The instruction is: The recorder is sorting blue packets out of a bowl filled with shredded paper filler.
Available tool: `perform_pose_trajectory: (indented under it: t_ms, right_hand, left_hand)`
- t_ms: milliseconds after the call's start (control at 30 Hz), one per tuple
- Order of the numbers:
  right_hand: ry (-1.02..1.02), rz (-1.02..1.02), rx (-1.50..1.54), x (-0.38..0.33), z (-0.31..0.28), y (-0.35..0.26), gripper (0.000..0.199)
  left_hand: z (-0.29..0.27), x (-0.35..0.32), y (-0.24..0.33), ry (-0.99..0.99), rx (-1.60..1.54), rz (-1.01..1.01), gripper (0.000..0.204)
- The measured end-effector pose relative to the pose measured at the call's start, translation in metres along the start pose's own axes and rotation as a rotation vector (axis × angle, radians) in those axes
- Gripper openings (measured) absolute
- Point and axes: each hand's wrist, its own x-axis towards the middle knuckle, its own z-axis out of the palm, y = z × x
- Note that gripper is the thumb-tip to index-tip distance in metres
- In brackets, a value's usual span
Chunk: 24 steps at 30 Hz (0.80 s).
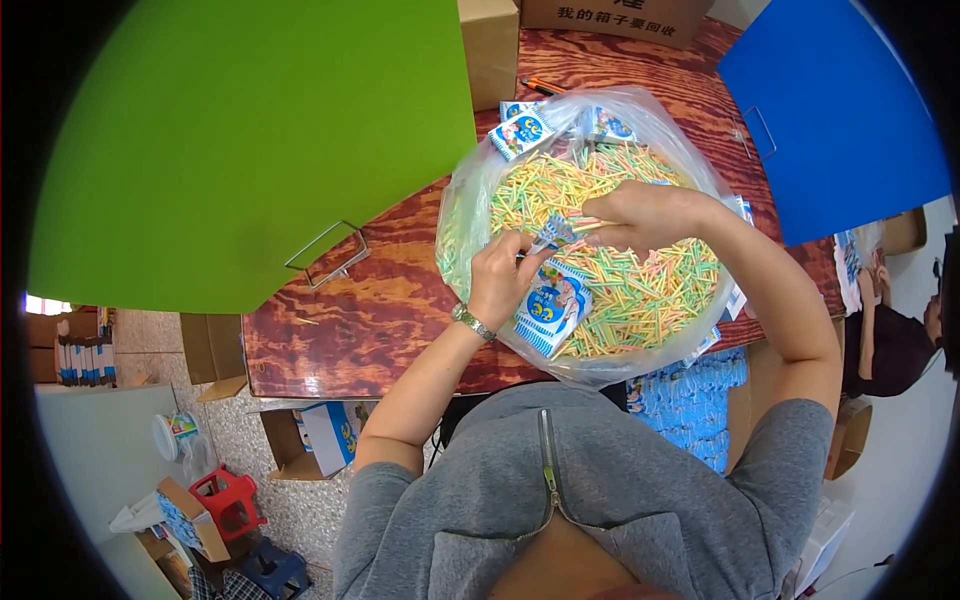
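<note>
A large clear plastic bag (462,200) lies open on the table, full of thin pastel sticks (640,310) in yellow, green and pink. Over the heap, my left hand (500,283) is closed on a small blue-and-white packet (553,234), its open end up. My right hand (645,214) is at the packet's mouth, fingers pinched around a few sticks, partly hidden by the hand itself. Just below the left fingers, a flat printed packet (553,308) rests on the sticks. Another packet (521,134) lies at the bag's far left rim.
Red wood-grained table (380,330) beneath the bag. A green panel (260,140) at left and a blue panel (830,110) at right, each with a wire handle. Cardboard box (489,55) and orange cutter (543,86) behind. Blue packets (685,400) are massed below the near edge. Another person (895,325) sits right.
</note>
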Motion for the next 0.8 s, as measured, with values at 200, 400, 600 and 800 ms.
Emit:
perform_pose_trajectory:
  t_ms: [200,400,600,800]
  right_hand:
    - [-0.131,0.105,-0.18,0.014,-0.012,-0.01,0.031]
    - [-0.212,0.208,-0.423,0.037,-0.011,-0.018,0.032]
    - [0.044,-0.133,-0.583,0.015,-0.01,-0.035,0.05]
    - [0.47,-0.307,-0.364,0.02,0.023,-0.005,0.066]
  left_hand:
    - [-0.003,-0.002,-0.002,0.044,0.046,0.118,0.017]
    - [-0.004,0.001,0.003,0.022,0.115,0.204,0.017]
    - [-0.012,-0.002,0.003,-0.013,-0.006,0.071,0.022]
    - [-0.011,-0.004,-0.005,-0.079,-0.188,-0.005,0.031]
